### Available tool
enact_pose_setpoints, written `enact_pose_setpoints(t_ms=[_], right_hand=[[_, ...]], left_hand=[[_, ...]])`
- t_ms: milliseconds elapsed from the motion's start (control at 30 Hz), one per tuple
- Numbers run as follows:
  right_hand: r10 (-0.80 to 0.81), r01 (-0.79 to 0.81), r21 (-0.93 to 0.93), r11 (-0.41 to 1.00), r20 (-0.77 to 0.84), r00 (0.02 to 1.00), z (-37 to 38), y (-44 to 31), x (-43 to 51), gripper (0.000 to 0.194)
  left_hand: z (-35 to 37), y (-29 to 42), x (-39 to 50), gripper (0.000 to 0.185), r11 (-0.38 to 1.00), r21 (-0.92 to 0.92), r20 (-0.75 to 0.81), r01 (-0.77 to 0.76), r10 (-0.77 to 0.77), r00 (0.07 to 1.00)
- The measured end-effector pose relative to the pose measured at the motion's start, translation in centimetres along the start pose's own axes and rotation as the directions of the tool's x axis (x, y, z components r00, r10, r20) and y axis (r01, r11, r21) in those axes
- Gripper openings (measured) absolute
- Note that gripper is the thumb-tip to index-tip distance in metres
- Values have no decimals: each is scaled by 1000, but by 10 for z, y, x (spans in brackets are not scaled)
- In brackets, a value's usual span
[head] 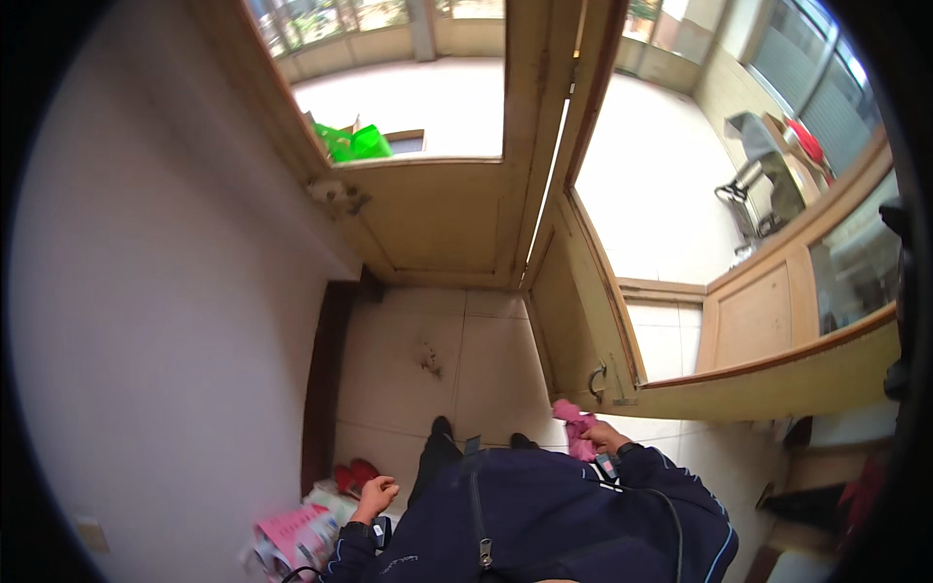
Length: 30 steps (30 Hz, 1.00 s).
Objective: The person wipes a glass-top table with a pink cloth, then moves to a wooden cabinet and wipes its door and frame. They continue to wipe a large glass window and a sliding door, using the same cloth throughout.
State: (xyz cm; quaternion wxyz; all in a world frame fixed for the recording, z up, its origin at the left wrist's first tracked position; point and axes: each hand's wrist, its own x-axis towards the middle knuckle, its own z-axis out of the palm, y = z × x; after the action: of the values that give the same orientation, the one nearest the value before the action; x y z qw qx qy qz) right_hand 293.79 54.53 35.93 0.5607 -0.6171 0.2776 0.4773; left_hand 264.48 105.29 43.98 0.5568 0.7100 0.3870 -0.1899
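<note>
My right hand grips a crumpled pink cloth beside the lower corner of an open yellowish wooden door leaf. Just above the cloth, that leaf carries a curved metal pull handle. My left hand hangs low on the left, loosely curled, and nothing shows in it. Near its fingers are red shoes on the floor. A pink and white printed bag stands by the wall below them.
Ahead is another door leaf with a large upper pane and a latch. Small dark debris lies on the tiled floor. A white wall with a dark skirting bounds the left. Beyond the panes are a green plastic object and a chair.
</note>
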Motion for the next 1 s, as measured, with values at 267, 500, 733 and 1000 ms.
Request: enact_pose_setpoints(t_ms=[267, 500, 733, 1000], right_hand=[[-125, 184, 263, 947, -223, 967, 49, -17, -24, 31], [122, 435, 393, 810, -838, 531, 29, 25, -75, 21], [-663, 938, 142, 316, -674, 325, -30, -54, -138, 23], [-693, 869, 141, 474, -549, 467, 19, -53, -170, 42]], left_hand=[[-139, 80, 108, 34, 948, 231, 0, -220, 226, 974], [-178, 99, 155, 31, 967, 240, 66, -84, 70, 995], [-108, 134, 158, 36, 931, 289, 369, -222, 105, 923], [25, 223, 94, 45, 788, 224, 510, -574, 407, 758]])
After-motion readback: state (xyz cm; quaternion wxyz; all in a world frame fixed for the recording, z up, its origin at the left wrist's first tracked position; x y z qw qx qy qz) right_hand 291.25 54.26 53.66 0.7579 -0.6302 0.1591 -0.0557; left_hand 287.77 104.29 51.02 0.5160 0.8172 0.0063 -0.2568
